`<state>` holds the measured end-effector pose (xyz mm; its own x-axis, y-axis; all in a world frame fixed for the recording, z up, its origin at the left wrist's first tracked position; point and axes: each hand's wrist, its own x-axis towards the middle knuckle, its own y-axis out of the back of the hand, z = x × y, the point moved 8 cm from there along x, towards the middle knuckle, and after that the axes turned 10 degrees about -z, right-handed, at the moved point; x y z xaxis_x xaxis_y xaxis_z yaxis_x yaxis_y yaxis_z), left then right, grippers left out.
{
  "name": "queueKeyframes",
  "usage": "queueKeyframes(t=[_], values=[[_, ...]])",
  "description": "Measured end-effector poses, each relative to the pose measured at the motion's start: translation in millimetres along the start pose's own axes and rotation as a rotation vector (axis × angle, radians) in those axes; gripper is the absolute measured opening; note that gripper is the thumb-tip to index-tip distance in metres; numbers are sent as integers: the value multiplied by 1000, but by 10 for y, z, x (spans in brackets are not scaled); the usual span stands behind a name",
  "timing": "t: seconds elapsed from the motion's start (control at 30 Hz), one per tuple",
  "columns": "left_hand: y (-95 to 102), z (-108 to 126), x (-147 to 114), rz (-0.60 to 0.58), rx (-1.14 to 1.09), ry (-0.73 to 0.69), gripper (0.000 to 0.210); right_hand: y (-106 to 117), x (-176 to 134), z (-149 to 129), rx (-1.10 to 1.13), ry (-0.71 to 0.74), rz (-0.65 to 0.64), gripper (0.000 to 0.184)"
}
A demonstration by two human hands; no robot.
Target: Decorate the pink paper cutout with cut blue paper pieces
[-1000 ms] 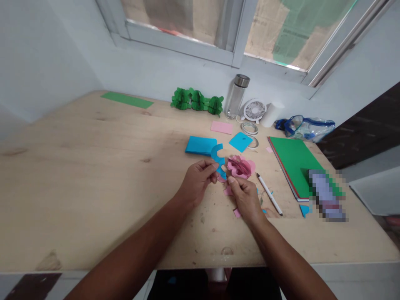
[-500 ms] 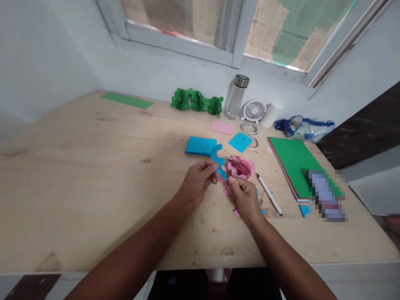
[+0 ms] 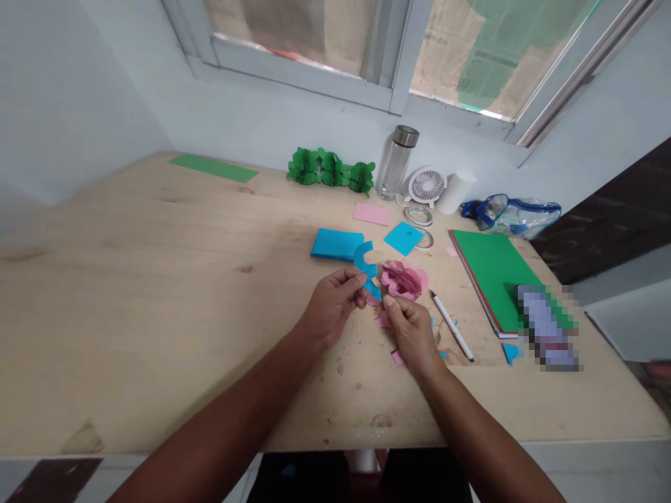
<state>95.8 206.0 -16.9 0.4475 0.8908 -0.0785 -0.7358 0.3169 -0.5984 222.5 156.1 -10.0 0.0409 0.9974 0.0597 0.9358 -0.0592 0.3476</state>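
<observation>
A curvy blue paper cutout is held up over the table, its edge shaped in scallops. My left hand pinches it around the middle between thumb and forefinger. At its lower right end the thumb and fingers of my right hand are closed on the same paper. Just beyond my right hand lies a pink folded paper flower. Behind the cutout is a stack of blue paper. Pink paper scraps lie beneath and between my hands, partly hidden.
A white pen, a green folder and a blurred phone-like object are to the right. Along the wall stand green paper decorations, a glass bottle, a small fan and a clear pouch. Tape rolls lie nearby.
</observation>
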Motion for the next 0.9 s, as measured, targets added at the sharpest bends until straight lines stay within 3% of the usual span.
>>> queueKeyframes(t=[0.9], values=[[-25,-24,-17,2,-49,4,24,-5,-1,-21,2,3,-9,41]])
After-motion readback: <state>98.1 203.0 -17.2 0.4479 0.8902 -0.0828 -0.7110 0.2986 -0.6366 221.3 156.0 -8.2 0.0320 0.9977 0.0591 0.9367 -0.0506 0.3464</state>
